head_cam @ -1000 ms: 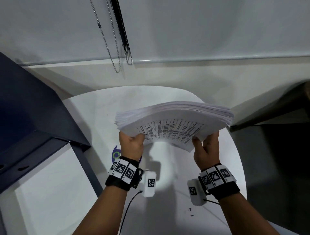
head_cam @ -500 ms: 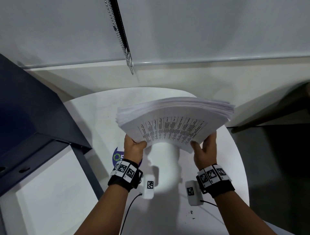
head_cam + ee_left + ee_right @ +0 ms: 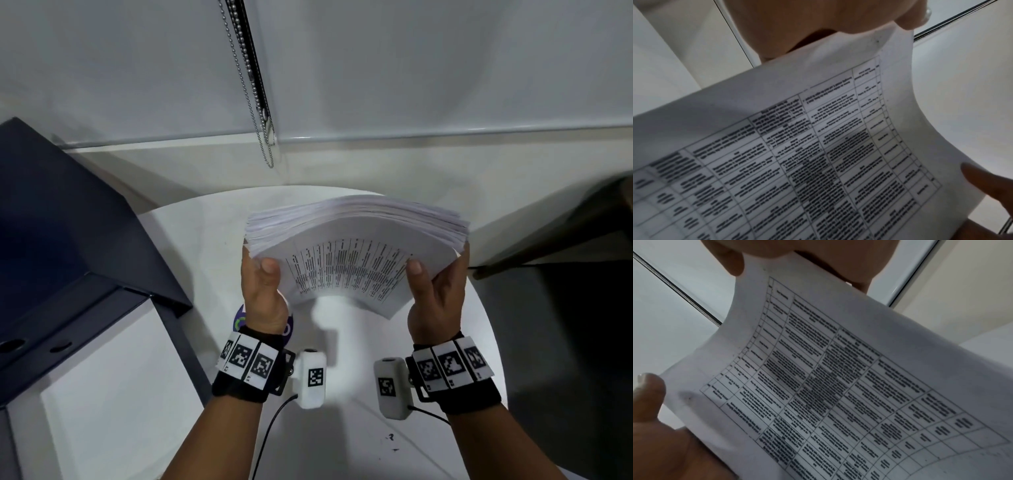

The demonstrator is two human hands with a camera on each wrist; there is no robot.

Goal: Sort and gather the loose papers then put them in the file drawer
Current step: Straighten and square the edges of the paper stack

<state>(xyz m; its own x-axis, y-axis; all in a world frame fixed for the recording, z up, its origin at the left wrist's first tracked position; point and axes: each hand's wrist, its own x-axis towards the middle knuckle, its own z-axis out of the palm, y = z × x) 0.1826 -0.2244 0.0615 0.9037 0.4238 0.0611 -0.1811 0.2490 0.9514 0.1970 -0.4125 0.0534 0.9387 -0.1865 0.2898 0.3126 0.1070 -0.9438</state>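
A thick stack of white papers [image 3: 356,246] stands on edge, held up above the round white table [image 3: 191,240]; its near sheet carries a printed table and bows toward me. My left hand [image 3: 262,274] grips the stack's left end, thumb on the near sheet. My right hand [image 3: 433,279] grips the right end the same way. Both wrist views show the printed sheet [image 3: 818,154] [image 3: 838,386] close up with a thumb and fingers pinching its edge. The dark blue file cabinet [image 3: 65,246] stands at the left.
A white sheet or panel [image 3: 113,394] lies below the cabinet's edge at lower left. A bead chain and blind cord [image 3: 257,102] hang at the window ahead. A dark piece of furniture [image 3: 565,233] sits at the right. A round sticker [image 3: 239,322] marks the table.
The stack has stayed in both hands and shifted slightly; the hands have slid a little higher along its two ends. The view has tilted a little.
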